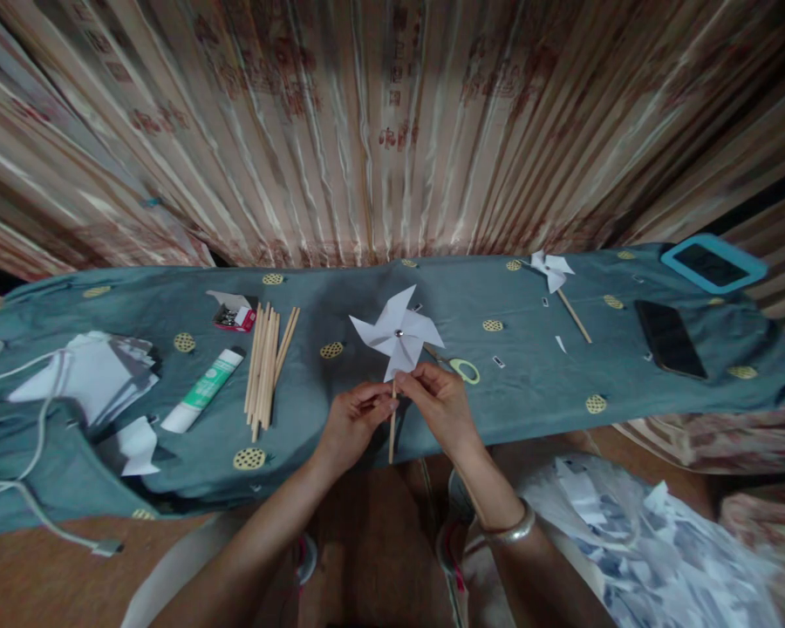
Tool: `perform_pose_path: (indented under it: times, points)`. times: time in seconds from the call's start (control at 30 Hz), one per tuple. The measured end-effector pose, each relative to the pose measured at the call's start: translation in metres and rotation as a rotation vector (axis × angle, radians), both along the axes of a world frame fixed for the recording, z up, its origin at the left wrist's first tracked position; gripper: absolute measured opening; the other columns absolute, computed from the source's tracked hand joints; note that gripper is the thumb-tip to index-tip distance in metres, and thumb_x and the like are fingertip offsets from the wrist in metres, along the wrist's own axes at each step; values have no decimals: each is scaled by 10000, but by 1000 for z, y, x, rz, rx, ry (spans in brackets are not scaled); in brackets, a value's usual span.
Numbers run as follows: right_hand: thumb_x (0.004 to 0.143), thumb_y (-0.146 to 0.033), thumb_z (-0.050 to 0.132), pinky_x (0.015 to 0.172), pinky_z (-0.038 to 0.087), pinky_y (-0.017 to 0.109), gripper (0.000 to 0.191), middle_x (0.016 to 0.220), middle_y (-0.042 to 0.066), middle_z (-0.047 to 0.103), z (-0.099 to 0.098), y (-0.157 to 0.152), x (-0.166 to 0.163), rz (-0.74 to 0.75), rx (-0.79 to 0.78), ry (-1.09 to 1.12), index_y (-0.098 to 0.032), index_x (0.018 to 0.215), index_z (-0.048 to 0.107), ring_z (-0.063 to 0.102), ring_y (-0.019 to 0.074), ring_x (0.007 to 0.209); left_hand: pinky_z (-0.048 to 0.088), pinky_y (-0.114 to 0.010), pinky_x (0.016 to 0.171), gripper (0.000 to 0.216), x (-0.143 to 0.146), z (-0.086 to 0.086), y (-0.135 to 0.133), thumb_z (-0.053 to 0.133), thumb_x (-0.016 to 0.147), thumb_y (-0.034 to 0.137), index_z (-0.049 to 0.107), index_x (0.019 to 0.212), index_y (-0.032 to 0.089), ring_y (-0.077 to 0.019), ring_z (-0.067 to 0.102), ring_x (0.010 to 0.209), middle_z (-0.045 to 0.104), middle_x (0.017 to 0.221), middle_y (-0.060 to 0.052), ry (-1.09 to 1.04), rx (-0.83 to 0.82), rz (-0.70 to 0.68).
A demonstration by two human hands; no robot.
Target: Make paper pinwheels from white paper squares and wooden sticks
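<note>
A white paper pinwheel (409, 330) with a round metal pin at its centre stands over the table's front middle. Its wooden stick (392, 445) points down toward me. My left hand (351, 426) is closed round the stick with thumb and fingertips, just below the paper. Close beside it, my right hand (443, 406) pinches at the top of the stick and the lowest blade. Whether its fingertips press the paper or only the wood is hidden. Scissors (466, 372) with pale green handles lie just behind my right hand, partly covered by the pinwheel.
Left on the blue-green cloth (340, 296) lie wooden sticks (262, 366), a glue stick (202, 391), a small box of metal pins (234, 312), stacked paper (101, 375) and a white cable (43, 436). Right are another pinwheel (550, 269), a phone (671, 338) and a blue-framed tablet (713, 263).
</note>
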State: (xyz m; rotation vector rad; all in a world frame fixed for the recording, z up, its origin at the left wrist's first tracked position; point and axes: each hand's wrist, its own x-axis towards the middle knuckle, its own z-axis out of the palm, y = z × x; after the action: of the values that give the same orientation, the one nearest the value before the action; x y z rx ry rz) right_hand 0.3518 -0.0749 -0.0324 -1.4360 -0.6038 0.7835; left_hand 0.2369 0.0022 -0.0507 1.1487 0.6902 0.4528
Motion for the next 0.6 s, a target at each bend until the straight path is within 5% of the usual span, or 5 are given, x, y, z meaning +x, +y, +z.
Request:
perform_pose_path:
  times: [0.3,0.6]
  points:
    - [764,-418,675,580,441,259,275,584,-1,649,7,-5,3,-15,-15,-139,-197,602,658,564,133,564,439,-221,610,306,-1,1,0,803,618,393,751,794,147,-98,514,598,638,687,-10,-22,30,-13]
    - [690,-415,752,554,412,251,247,546,-27,618,13,-15,44,-407,35,-148,-198,605,669,507,110,520,420,-212,590,297,-4,0,-2,796,623,362,755,823,147,-93,496,586,581,627,9,4,10,-22]
